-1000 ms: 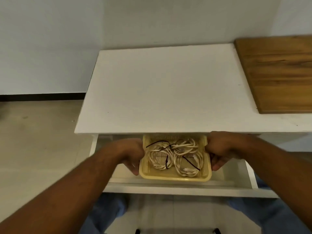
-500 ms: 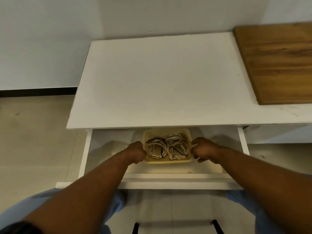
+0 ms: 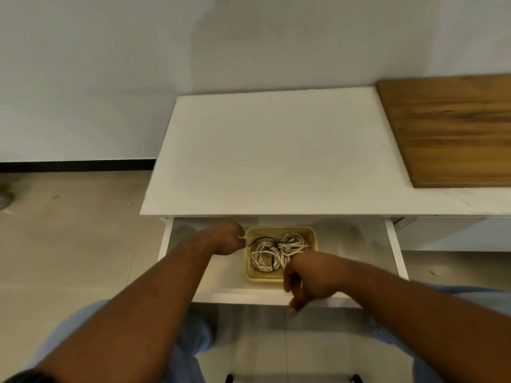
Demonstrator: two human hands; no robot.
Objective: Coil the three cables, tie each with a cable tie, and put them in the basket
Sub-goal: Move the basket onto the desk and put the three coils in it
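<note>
Blue trouser fabric is showing nearest the camera, beneath two bare forearms reaching forward. Just beyond, the right hand (image 3: 307,277) is hanging over the front lip of the open white drawer (image 3: 392,244), fingers curled loosely downward and gripping nothing. The left hand (image 3: 224,239) is sitting beside the left wall of the pale yellow perforated plastic basket (image 3: 250,273); whether it is pinching the rim cannot be told. Inside the basket, the white coiled cables (image 3: 272,254) are lying bundled, crossed by thin black cable ties (image 3: 262,239), so the task is looking essentially finished. The coils are probably light, springy and prone to slipping, so the stiff basket rim on opposite sides is likely the better place to hold. Farther back, the white worktop (image 3: 276,150) is lying bare, with a brown wooden board (image 3: 448,128) sitting at its right end against the pale wall.
</note>
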